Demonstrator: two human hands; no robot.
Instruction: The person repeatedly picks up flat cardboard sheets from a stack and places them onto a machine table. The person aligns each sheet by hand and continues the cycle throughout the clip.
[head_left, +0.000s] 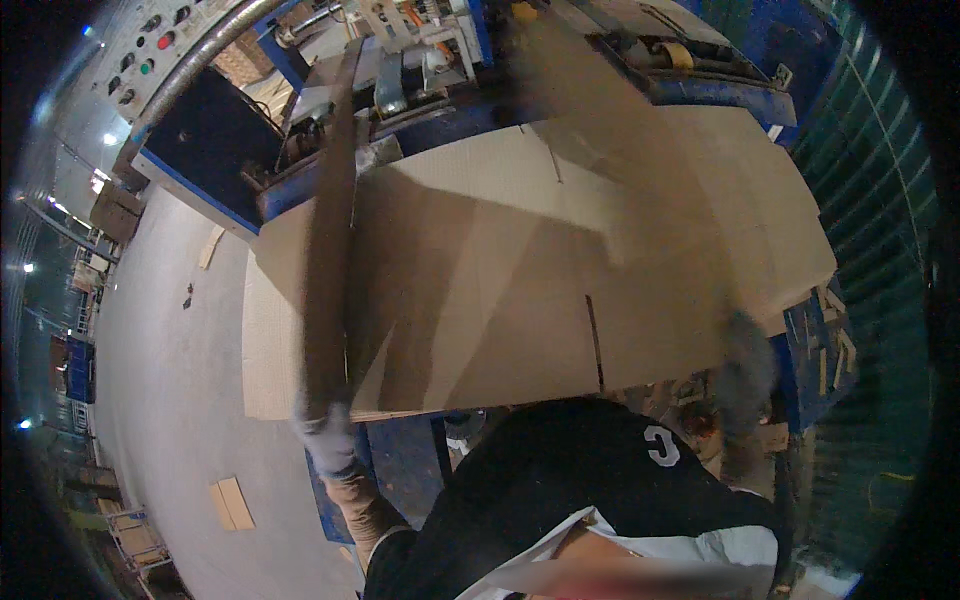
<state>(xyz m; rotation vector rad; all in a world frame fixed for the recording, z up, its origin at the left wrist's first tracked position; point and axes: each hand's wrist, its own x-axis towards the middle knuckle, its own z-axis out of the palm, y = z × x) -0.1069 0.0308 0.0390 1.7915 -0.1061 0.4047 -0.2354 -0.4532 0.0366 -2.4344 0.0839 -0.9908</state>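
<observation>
My left hand (pixel 328 440), in a grey glove, is closed on the near end of a brown cardboard panel (pixel 328 260) standing up steeply at the left. At the right, my gloved right hand (pixel 748 370) is smeared by motion, at the near end of another raised, blurred cardboard panel (pixel 640 170). Whether both panels belong to one bent sheet I cannot tell. Beneath and between them lies a broad flat cardboard sheet (pixel 500 300) with dark slots, its near edge close to my body.
Blue machinery with rollers (pixel 690 70) spans the far side. A control panel (pixel 150 50) with red and green buttons stands at the far left. Cardboard scraps lie on a blue surface (pixel 815 350) at the right, by a green corrugated wall (pixel 880 200). A cardboard piece (pixel 232 503) lies on the grey floor.
</observation>
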